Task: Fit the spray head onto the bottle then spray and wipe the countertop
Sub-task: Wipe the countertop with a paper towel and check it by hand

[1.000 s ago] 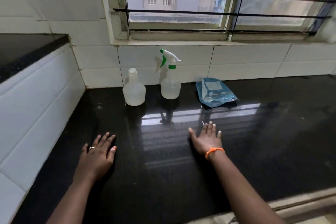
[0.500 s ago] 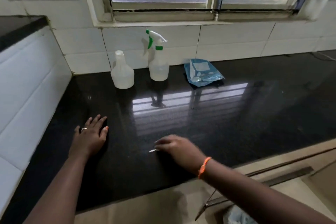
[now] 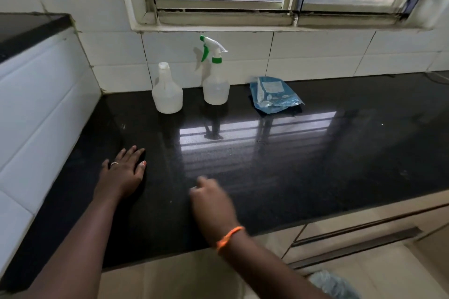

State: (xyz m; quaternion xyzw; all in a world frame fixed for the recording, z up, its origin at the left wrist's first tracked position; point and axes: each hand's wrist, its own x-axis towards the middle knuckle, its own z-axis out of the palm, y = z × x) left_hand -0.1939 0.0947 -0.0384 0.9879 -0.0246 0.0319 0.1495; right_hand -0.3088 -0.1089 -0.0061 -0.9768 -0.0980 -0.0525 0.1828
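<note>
Your left hand [image 3: 122, 173] lies flat on the worktop [image 3: 315, 165]; your right hand [image 3: 211, 198] is blurred, grip unclear. Reach far for the headless bottle [image 3: 167, 94], steadying it upright beside the spray head [image 3: 211, 50].

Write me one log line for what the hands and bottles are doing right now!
left hand: flat on black countertop | right hand: blurred, near front edge | capless translucent plastic bottle: untouched | green-and-white spray bottle: untouched

blue pouch [image 3: 274, 94] label (print illegible), no readable text
</note>
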